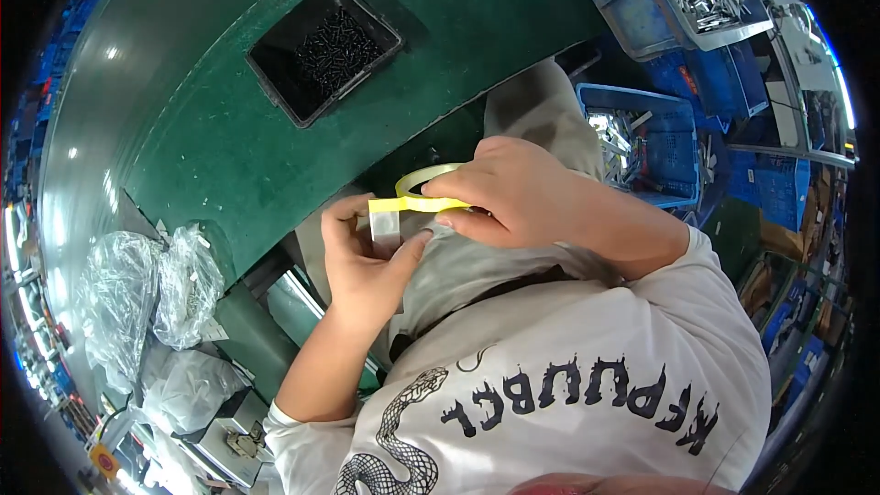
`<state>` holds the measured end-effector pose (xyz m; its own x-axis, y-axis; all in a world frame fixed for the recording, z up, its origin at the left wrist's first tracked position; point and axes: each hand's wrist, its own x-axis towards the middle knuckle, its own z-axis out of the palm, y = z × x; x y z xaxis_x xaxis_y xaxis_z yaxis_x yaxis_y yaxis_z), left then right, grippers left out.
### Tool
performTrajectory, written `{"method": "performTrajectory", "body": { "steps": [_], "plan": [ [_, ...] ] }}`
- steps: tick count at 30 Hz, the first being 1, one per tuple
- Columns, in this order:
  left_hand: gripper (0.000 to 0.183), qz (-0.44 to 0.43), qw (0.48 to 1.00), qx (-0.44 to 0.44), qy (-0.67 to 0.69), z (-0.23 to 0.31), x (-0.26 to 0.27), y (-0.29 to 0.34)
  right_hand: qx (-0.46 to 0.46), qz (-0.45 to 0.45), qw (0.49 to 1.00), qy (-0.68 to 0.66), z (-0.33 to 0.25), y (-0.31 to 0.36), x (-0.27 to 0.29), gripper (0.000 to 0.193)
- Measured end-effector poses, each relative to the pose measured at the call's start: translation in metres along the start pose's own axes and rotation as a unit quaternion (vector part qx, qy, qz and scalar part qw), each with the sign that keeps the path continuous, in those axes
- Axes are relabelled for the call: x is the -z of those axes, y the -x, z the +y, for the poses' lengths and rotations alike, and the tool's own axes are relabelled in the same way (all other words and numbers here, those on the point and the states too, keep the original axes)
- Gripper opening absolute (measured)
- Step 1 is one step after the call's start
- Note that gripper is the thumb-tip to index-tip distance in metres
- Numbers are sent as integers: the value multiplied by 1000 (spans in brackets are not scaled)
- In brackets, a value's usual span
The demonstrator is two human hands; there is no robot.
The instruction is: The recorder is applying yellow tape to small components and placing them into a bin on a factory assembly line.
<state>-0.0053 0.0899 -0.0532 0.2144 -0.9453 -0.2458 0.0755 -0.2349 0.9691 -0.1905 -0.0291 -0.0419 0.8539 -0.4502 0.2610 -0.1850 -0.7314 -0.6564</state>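
My left hand is closed around a small whitish block-like piece, its kind not clear. A strip of yellow tape lies across the top end of that piece. In my right hand is the roll of yellow tape, gripped between thumb and fingers. The tape runs from the roll over to the piece, so the two hands are joined by it. Both hands are in front of my body, above my lap and just off the near edge of the green table.
A black bin of small black parts stands on the green table. Clear plastic bags lie at the left. To the right are a blue crate with metal pieces and a tray of thin metal parts.
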Motion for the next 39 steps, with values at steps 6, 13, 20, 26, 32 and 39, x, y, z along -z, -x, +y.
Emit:
{"method": "performTrajectory", "body": {
  "steps": [6,13,20,26,32,39],
  "plan": [
    [44,80,995,-44,-30,-16,5,-6,-7,8,1000,11,0,0,-5,29],
    [30,40,923,-135,-359,-2,11,-12,9,29,999,17,-1,-2,-5,31],
    [43,30,901,-182,-393,-14,8,-12,27,24,998,60,0,-4,-8,32],
    [27,37,957,-86,-275,-15,6,-11,43,24,994,100,2,-5,-8,33],
    [21,18,980,-92,-175,-18,8,-11,48,29,991,121,5,-5,-7,34],
    [19,-1,986,-124,-111,-23,10,-13,55,32,987,150,6,-3,-5,34]
  ]
}}
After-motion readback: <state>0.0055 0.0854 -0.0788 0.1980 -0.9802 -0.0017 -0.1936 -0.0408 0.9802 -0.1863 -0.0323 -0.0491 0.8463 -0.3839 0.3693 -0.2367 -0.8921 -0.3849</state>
